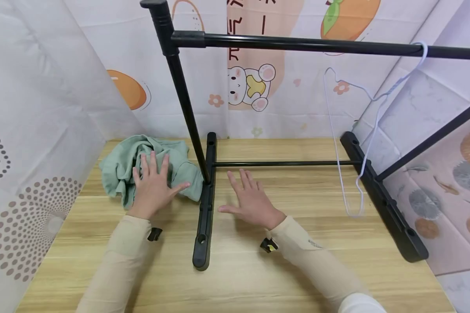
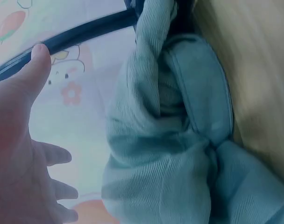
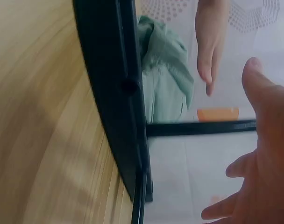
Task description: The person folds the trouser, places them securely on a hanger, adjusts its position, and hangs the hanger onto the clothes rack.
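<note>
A crumpled green garment (image 1: 117, 167) lies in a heap on the left of the wooden table. In the left wrist view the cloth (image 2: 165, 163) shows a ribbed weave and a stitched band. My left hand (image 1: 152, 189) hovers over the heap with its fingers spread, apart from the fabric. My right hand (image 1: 254, 202), fingers also spread and holding nothing, is above the table just right of the rack's left foot (image 1: 205, 226). In the right wrist view the garment (image 3: 165, 79) sits beyond that black foot.
A black rack's top rail (image 1: 297, 43) spans the upper right. From it hangs a pale lilac wire hanger (image 1: 364, 174). The lower crossbar (image 1: 286, 164) joins the left foot to the right foot (image 1: 387, 204). Printed curtains (image 1: 152, 121) enclose the wooden table (image 1: 250, 278).
</note>
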### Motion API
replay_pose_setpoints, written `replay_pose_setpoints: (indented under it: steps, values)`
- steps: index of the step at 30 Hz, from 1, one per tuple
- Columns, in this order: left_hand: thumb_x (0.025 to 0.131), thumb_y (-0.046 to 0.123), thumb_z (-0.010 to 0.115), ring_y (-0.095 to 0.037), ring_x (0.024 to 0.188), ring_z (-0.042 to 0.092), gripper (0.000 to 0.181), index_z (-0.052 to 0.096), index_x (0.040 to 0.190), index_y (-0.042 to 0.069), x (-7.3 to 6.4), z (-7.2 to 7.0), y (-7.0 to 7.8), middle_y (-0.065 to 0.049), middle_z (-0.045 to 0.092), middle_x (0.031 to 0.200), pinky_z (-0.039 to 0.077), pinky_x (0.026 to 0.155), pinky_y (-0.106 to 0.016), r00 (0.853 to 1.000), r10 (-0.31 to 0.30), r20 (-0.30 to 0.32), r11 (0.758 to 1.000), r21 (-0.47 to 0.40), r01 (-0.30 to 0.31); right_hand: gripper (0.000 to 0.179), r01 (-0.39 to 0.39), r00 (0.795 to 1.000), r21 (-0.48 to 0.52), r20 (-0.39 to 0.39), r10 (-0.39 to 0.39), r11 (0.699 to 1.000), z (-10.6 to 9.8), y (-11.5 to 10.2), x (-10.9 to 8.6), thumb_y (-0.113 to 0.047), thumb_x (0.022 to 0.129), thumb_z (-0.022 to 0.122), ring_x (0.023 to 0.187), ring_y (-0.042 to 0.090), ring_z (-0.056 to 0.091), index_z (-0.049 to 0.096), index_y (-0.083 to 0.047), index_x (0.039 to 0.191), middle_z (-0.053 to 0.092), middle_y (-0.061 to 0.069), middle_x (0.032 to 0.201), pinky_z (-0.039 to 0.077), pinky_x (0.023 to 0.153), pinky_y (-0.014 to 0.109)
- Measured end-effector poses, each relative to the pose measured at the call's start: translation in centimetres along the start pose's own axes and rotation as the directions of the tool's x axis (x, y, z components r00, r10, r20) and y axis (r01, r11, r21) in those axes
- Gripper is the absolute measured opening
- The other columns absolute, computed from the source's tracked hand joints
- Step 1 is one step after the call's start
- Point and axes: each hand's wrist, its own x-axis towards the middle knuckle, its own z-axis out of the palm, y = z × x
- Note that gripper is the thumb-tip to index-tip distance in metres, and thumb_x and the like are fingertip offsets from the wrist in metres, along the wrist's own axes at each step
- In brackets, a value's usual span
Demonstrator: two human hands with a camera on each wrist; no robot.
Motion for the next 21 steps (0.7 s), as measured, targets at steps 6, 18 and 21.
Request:
replay_pose_setpoints:
  steps: [6, 18, 21]
  values:
    - [0.083, 0.071, 0.058, -0.054, 0.146, -0.002, 0.104, 0.018, 0.156, 0.007, 0.4, -0.7, -1.3, -0.032, 0.003, 0.159, 0.005, 0.107, -0.079, 0.999, -0.002, -0.037, 1.000, -0.001, 0.002, 0.096, 0.092, 0.995, 0.037, 0.039, -0.093, 0.995, 0.4, -1.7, 0.7, -0.067, 0.088, 0.054, 0.151, 0.037, 0.010, 0.012, -0.016, 0.158, 0.011, 0.019, 0.163, 0.018, 0.118, 0.061]
    - [0.088, 0.061, 0.059, -0.054, 0.146, -0.002, 0.097, 0.022, 0.152, -0.001, 1.7, -1.5, -3.9, -0.034, 0.004, 0.158, 0.008, 0.107, -0.078, 0.997, -0.037, -0.065, 0.998, -0.043, 0.034, 0.096, 0.316, 0.948, -0.002, 0.047, -0.316, 0.949, 1.0, -5.0, 3.0, -0.065, 0.089, 0.055, 0.150, 0.033, 0.021, 0.015, -0.008, 0.156, 0.023, 0.019, 0.160, 0.025, 0.121, 0.045]
    - [0.088, 0.064, 0.058, -0.055, 0.145, -0.005, 0.100, 0.018, 0.154, 0.000, 2.1, -1.7, -4.6, -0.033, 0.000, 0.159, 0.007, 0.107, -0.078, 0.997, -0.060, -0.044, 0.997, -0.046, 0.058, 0.100, 0.338, 0.941, -0.027, 0.027, -0.338, 0.941, 1.3, -5.8, 4.1, -0.066, 0.087, 0.056, 0.149, 0.032, 0.023, 0.015, -0.007, 0.156, 0.024, 0.020, 0.159, 0.025, 0.121, 0.043]
